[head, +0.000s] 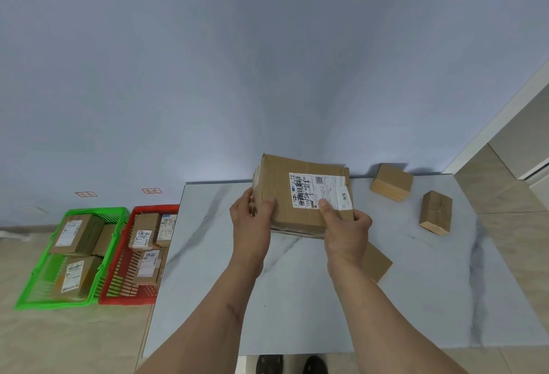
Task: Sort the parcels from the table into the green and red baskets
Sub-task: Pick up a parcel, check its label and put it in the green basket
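Both hands hold a large cardboard parcel [285, 177] with a white shipping label, tilted up above the marble table [297, 299]. My left hand [252, 219] grips its left edge, thumb on the front face. My right hand [344, 231] grips its lower right corner, thumb on the label. Two small plain parcels lie at the table's right: one [391, 182] near the back edge, another [435, 212] further right. A flat parcel [378, 263] shows partly under my right wrist. The green basket [38, 290] and the red basket [118, 284] stand on the floor at left, each with several labelled parcels.
A blue wall rises behind the table and baskets, with two small red signs [86, 194] above the baskets. A white door frame [505, 112] stands at right. Tiled floor surrounds the table. Dark sandals [291, 364] show at the bottom edge.
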